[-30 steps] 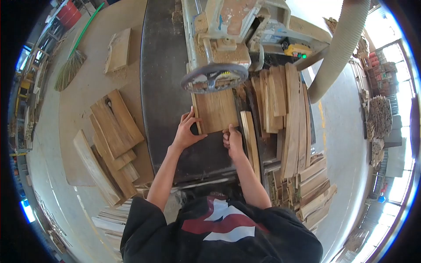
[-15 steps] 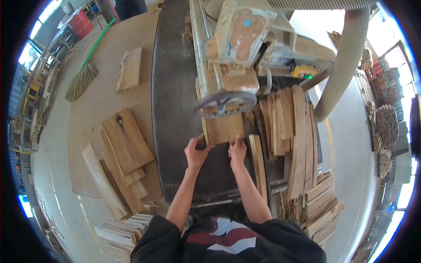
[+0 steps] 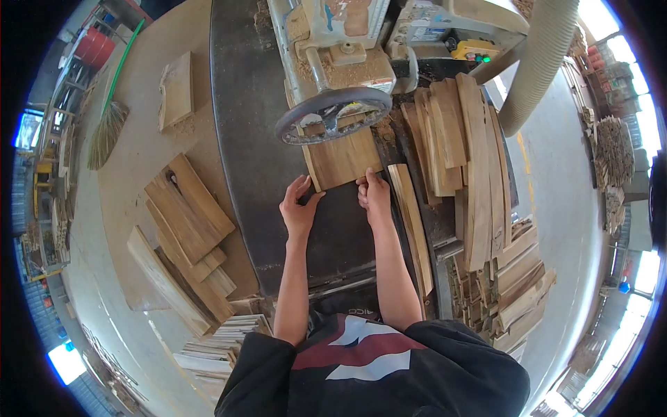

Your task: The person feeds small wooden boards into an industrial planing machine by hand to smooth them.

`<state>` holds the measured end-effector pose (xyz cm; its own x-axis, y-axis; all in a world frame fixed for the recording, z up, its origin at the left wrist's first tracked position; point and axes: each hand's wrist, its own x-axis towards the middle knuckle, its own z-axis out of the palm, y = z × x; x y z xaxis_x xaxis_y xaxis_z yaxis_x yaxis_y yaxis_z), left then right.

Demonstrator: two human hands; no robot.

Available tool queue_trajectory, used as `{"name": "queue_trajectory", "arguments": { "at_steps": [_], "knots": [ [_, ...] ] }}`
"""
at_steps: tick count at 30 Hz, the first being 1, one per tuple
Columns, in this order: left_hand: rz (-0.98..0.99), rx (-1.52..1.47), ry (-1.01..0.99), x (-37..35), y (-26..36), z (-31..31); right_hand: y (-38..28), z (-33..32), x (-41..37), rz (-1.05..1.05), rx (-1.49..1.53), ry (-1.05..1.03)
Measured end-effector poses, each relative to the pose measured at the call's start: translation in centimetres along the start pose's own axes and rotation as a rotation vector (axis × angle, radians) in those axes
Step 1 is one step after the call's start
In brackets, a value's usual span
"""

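Note:
A flat wooden board [image 3: 340, 161] lies on the dark machine table [image 3: 243, 139], its far part hidden under a handwheel [image 3: 333, 116]. My left hand [image 3: 299, 208] is at the board's near left corner, thumb and fingers spread to either side of it, their tips at the edges. At the near right corner my right hand [image 3: 375, 197] has its fingers curled and pinches the near edge. Just right of that hand, a narrow wood strip [image 3: 411, 226] lies lengthwise on the table.
The dusty machine head [image 3: 340, 59] stands beyond the board. A thick hose [image 3: 545, 69] hangs at the right. Long planks [image 3: 476, 174] are stacked right of the table, and more boards [image 3: 187, 215] lie at the left, near a green-handled broom [image 3: 109, 135].
The view has shifted, with the camera tilted further down. The board still lies under the handwheel with both hands at its near corners. My left hand now looks more loosely spread.

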<state>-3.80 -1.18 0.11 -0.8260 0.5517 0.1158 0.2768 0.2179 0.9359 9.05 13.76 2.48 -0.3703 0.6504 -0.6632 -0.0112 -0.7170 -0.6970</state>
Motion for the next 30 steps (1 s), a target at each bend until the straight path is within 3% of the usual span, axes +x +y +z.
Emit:
{"name": "queue_trajectory", "arguments": {
  "at_steps": [5,9,11,13,17,19,22,23,24,27,30],
  "knots": [
    [-0.103,0.034,0.088,0.4,-0.3,0.8,-0.1,1.3,1.0,0.042,-0.006,0.106],
    [-0.208,-0.111,0.073,3.4,-0.1,1.7,-1.1,2.3,3.5,0.035,0.064,0.014],
    [-0.126,0.07,0.227,4.4,0.7,1.8,-1.4,3.1,4.6,-0.03,0.015,-0.017],
    [-0.161,0.048,0.217,5.8,1.8,1.9,-2.2,3.3,6.0,-0.037,0.051,-0.062],
    [-0.222,0.053,0.193,8.8,1.8,1.8,-4.2,3.7,6.7,-0.074,-0.198,-0.211],
    [-0.149,0.103,0.265,9.7,0.6,2.6,-5.2,3.9,6.0,-0.17,-0.325,-0.331],
    [-0.088,0.193,0.174,11.7,0.3,2.5,-3.8,1.6,5.9,-0.31,-0.728,-0.329],
    [-0.077,0.209,0.125,12.8,0.3,1.7,-2.1,0.5,5.8,-0.438,-0.773,-0.221],
    [-0.036,0.041,0.105,14.0,0.6,0.4,-1.3,-0.6,5.4,-0.424,-0.813,-0.171],
    [0.179,-0.013,-0.133,18.9,-4.0,-4.1,0.6,-1.9,-0.2,-0.452,-0.578,-0.21],
    [0.196,0.303,0.126,23.4,-6.0,-9.7,5.3,-7.3,-1.1,-0.809,-0.725,-0.215]
  ]
}}
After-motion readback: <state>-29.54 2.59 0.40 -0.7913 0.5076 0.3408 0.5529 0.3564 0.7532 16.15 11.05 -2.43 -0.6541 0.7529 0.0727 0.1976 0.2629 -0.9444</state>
